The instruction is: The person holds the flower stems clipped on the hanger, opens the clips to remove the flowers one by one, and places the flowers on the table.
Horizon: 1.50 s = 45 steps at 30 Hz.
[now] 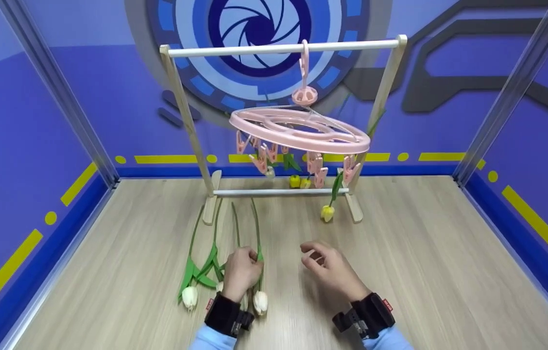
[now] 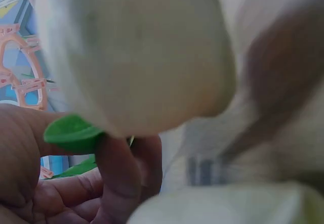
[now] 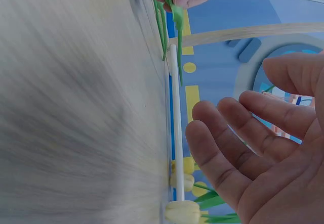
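Note:
My left hand point(image 1: 244, 272) pinches a white tulip with green leaves point(image 1: 261, 303), the rightmost in a row of several on the table. Its bloom point(image 2: 136, 57) fills much of the left wrist view, close to the camera. Another white tulip point(image 1: 189, 297) lies at the row's left end; my left hand and wrist partly cover those between. My right hand point(image 1: 332, 272) hovers over the table to the right, fingers loosely bent, with nothing in it. The right wrist view also shows its relaxed fingers point(image 3: 223, 163) apart from anything.
A pink oval clip hanger point(image 1: 298, 141) hangs tilted from the top bar of a wooden stand point(image 1: 186, 107). A yellow tulip point(image 1: 327, 214) hangs bloom down at its right end. More yellow blooms point(image 1: 295, 181) and a pale one point(image 1: 270, 171) hang behind. Purple panels enclose the table.

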Tool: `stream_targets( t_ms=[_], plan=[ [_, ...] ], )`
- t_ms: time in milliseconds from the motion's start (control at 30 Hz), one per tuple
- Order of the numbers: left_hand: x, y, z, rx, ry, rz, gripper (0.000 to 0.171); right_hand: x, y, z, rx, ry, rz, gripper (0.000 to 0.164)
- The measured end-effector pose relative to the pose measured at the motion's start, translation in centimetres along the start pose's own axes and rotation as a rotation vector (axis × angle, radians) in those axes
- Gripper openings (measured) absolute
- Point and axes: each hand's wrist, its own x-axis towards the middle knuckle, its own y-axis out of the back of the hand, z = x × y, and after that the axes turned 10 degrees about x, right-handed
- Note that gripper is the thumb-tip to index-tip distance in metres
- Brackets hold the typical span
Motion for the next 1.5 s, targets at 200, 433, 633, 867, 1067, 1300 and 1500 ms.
stream_targets(
  t_ms=[200, 433, 633, 867, 1067, 1300, 1500],
  plan=[
    [-0.06, -0.09, -0.07, 0.018, -0.007, 0.011, 0.006, -0.03, 0.00, 0.06, 0.015, -0.007, -0.003, 0.024],
    [0.00, -0.29, 0.16, 0.046, 0.023, 0.000, 0.013, 0.03, 0.07, 0.02, 0.013, -0.027, -0.005, 0.024],
    [0.00, -0.35, 0.21, 0.079, 0.021, 0.002, 0.018, -0.03, 0.13, 0.01, 0.013, -0.013, 0.000, 0.025],
    [-0.19, -0.15, 0.11, 0.087, -0.020, -0.008, 0.022, 0.00, 0.24, -0.07, 0.008, -0.022, -0.004, 0.024],
    [-0.38, 0.25, 0.35, 0.065, -0.010, -0.049, 0.027, -0.04, 0.39, -0.19, 0.007, -0.013, 0.000, 0.024],
    [-0.50, 0.19, 0.53, 0.053, -0.013, -0.100, 0.026, -0.08, 0.48, -0.22, 0.006, 0.000, 0.002, 0.023],
    [-0.52, 0.27, 0.81, 0.052, -0.025, -0.113, 0.024, -0.13, 0.64, -0.22, 0.003, 0.002, 0.006, 0.022]
  ],
)
